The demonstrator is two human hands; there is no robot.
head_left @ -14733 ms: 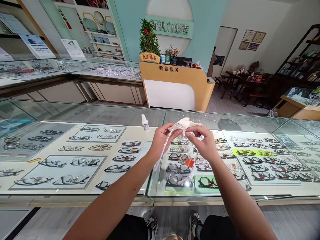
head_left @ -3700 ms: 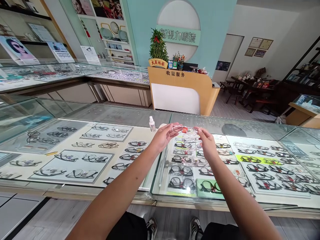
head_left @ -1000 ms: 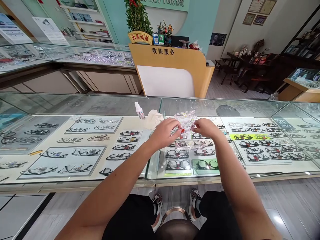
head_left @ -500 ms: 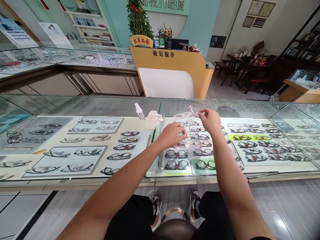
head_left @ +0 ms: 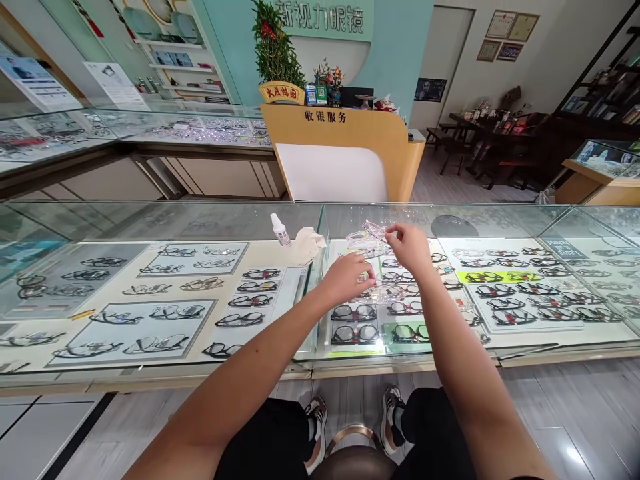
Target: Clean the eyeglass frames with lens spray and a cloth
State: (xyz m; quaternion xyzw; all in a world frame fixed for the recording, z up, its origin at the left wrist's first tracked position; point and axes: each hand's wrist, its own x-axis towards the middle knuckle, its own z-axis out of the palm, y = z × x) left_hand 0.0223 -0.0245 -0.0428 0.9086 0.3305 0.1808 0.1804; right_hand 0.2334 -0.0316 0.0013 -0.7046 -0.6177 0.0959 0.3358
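Head view, the only one on my feed.

Item: clear-framed eyeglasses (head_left: 374,231), above the glass display case (head_left: 200,378), ahead of both hands. The rims nearest the right fingertips sit tilted; further clear rims show just to their left. Whether these form one pair or two, I cannot tell.

Item: right hand (head_left: 410,249). Thumb and forefinger closed in a pinch on the near end of the clear frame; remaining fingers curled under.

Item: left hand (head_left: 347,279). Palm down, low over the case, fingers half curled, thumb near the forefinger. Something faint shows at the fingertips; I cannot tell whether it is held or merely seen through the glass.

Item: white bottle (head_left: 281,231), capped, left of the hands. Item: pale cloth (head_left: 307,245), crumpled, just beside it. Neither is touched.

Item: dark-framed eyeglasses (head_left: 354,333), in rows within the case, below the hands.

Step in hand, in my judgement: positioning the clear frame with the right hand. From here I would want a light, steady pinch, the lenses spared fingertips, and the frame lowered clear of the neighbouring rims.
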